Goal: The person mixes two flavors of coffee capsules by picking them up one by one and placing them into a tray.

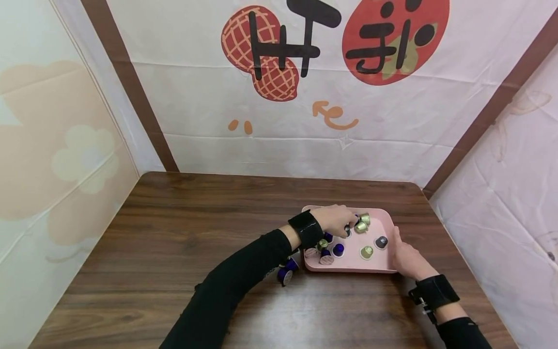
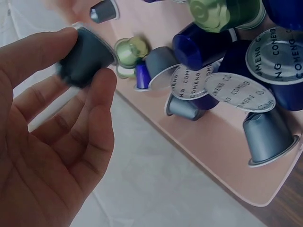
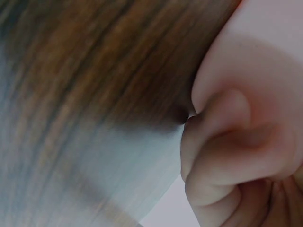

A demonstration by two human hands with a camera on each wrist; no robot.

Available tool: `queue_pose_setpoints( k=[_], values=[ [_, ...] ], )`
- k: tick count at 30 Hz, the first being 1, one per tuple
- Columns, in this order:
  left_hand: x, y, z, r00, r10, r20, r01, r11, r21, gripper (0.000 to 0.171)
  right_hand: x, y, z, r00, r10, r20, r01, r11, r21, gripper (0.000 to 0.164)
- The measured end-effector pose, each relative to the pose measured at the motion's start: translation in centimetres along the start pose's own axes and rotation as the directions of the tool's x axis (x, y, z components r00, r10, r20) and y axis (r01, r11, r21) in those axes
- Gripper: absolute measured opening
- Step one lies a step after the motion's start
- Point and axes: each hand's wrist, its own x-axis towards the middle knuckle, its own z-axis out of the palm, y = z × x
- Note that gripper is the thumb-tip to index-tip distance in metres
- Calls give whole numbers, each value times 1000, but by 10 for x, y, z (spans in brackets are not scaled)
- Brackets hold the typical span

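A pink tray (image 1: 344, 265) holds several coffee capsules in blue, green and grey. Between thumb and fingertips, my left hand (image 1: 335, 220) pinches a dark grey coffee capsule (image 2: 87, 56) above the tray's far part. Capsules crowd near it in the left wrist view, among them a grey capsule (image 2: 269, 137) and a blue capsule (image 2: 199, 47). My right hand (image 1: 411, 257) grips the tray's right edge, its fingers (image 3: 236, 165) curled against the pink rim in the right wrist view. A green capsule (image 1: 366, 252) and a grey capsule (image 1: 381, 242) stand apart on the tray's right half.
Blue capsules (image 1: 285, 276) lie on the wooden table (image 1: 196, 208) just left of the tray, partly behind my left sleeve (image 1: 244, 271). A printed white cloth (image 1: 196, 97) hangs behind the table, with more cloth at both sides.
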Motion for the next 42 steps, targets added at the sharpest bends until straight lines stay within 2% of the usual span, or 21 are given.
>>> queue_pose_setpoints(
  k=[5, 10, 13, 14, 17, 18, 23, 25, 27, 29, 32, 36, 39, 42],
  values=[
    [2, -4, 3, 999, -42, 5, 42, 999, -18, 16, 1, -1, 1, 1000, -13, -6, 13, 1000, -7, 73],
    [-2, -10, 3, 999, -51, 7, 51, 998, -46, 14, 1, -1, 2, 999, 24, 26, -24, 1000, 1, 71],
    [-10, -17, 2, 999, -49, -8, 48, 997, -68, 38, 1, -1, 1, 1000, 19, 19, -19, 1000, 4, 69],
    [-13, -20, 1, 999, -50, -15, 49, 996, -78, 39, 1, -1, 1, 1000, 17, 18, -17, 1000, 3, 68],
    [-27, -31, -2, 998, -51, -23, 49, 996, -80, 42, 1, -1, 0, 1000, -4, 6, 4, 1000, -4, 68],
    [-33, -35, -2, 998, -52, -24, 50, 995, -83, 38, 1, 0, 0, 1000, -5, 3, 5, 1000, -4, 68],
    [-69, -54, 1, 997, -70, -41, 65, 992, -109, 35, -2, 0, -1, 999, -46, -24, 46, 999, -12, 69],
    [-85, -62, 6, 995, -81, -59, 75, 991, -108, 24, -3, 0, -1, 997, -63, -35, 62, 998, -15, 68],
    [-101, -66, 12, 992, -106, -63, 100, 990, -100, 5, -4, 0, -1, 997, -63, -36, 62, 998, -15, 67],
    [-116, -70, 19, 991, -124, -47, 119, 988, -97, 3, -3, 0, 0, 998, -58, -37, 57, 998, -14, 67],
    [-134, -70, 28, 991, -131, -1, 130, 985, -112, 15, -3, 0, 0, 999, -42, -25, 42, 999, -13, 68],
    [-150, -66, 41, 995, -95, 31, 98, 987, -128, 37, -2, 0, -2, 1000, -20, -9, 20, 1000, -8, 69],
    [-158, -65, 50, 997, -66, 27, 69, 988, -135, 41, -3, -1, -3, 1000, -10, 0, 10, 1000, -2, 69],
    [-161, -63, 57, 999, -35, 11, 37, 988, -150, 36, -4, -2, -3, 1000, -5, 17, 5, 1000, -1, 70]
  ],
)
